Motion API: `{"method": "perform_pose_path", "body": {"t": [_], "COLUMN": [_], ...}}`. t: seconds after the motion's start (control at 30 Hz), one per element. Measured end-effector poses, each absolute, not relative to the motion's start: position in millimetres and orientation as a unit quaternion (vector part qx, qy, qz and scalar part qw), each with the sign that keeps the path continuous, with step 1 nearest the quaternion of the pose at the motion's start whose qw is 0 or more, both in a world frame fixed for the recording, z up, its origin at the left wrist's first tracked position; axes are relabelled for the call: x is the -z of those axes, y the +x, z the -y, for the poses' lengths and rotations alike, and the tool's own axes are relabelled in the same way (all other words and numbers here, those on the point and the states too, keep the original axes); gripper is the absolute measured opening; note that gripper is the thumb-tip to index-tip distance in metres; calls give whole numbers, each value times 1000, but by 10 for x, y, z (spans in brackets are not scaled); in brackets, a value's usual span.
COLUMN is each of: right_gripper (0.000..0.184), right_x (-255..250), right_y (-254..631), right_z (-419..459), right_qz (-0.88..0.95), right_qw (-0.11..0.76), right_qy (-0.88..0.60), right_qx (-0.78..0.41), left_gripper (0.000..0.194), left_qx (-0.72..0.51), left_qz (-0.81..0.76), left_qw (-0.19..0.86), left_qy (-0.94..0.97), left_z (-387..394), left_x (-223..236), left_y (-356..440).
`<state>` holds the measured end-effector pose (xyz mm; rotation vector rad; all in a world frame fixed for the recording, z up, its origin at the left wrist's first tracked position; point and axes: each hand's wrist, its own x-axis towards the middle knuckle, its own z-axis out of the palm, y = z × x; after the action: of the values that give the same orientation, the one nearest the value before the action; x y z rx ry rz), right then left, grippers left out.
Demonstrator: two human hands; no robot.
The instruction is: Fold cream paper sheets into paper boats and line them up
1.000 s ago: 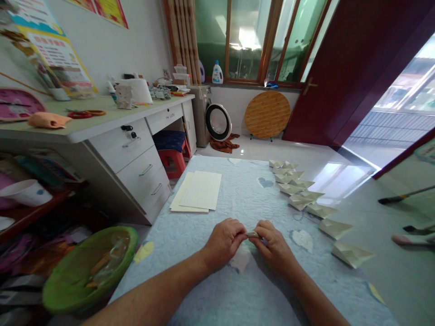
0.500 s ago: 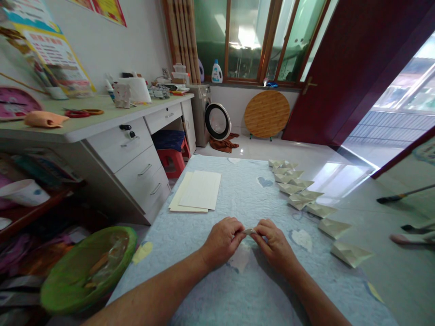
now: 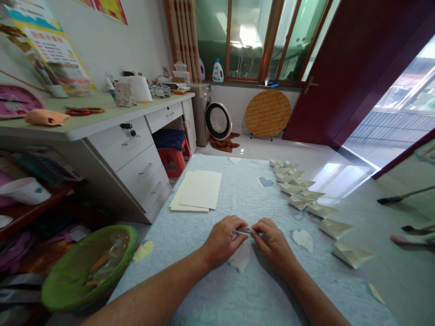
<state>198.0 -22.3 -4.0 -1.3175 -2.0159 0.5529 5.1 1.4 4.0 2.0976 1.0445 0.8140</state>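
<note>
A small folded piece of paper [image 3: 246, 230] is pinched between my two hands, above the cloth-covered table [image 3: 204, 290]. My left hand [image 3: 224, 240] grips its left end with thumb and fingers. At the other end, my right hand [image 3: 272, 237] pinches it the same way. Most of the paper is hidden by the fingers. To the right, several folded paper boats [image 3: 335, 229] stand in a line along the table's edge. Flat sheets of pale paper [image 3: 201, 190] lie stacked beyond my left hand.
A green basket [image 3: 54, 290] holding plastic bags stands left of the table. Behind it is a white desk [image 3: 136, 154] with drawers, scissors [image 3: 83, 111] and a pink clock [image 3: 18, 102] on top. A red stool [image 3: 175, 158] and a washing machine [image 3: 203, 113] are farther back.
The fingers of my left hand have opened a little around the folded paper, so more of it shows. My right hand keeps its pinch. The sheets and boats have stayed put.
</note>
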Motion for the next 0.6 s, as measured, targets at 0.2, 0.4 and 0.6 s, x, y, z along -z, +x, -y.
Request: {"method": "perform_pose_path", "body": {"t": [0.2, 0.4, 0.6], "right_gripper": [6, 7, 14], "right_x": [51, 24, -21], "right_y": [1994, 1971, 1965], "right_z": [219, 241, 268], "right_qz": [777, 779, 776], "right_qw": [290, 266, 273], "right_qy": [-533, -540, -531], "right_qx": [-170, -175, -202], "left_gripper": [18, 11, 15], "left_qx": [-335, -340, -341], "left_qz": [-402, -388, -387], "left_qw": [344, 330, 319], "left_qy": [779, 791, 796], "left_z": [11, 13, -5], "left_x": [-78, -42, -27], "left_y": [50, 78, 87]}}
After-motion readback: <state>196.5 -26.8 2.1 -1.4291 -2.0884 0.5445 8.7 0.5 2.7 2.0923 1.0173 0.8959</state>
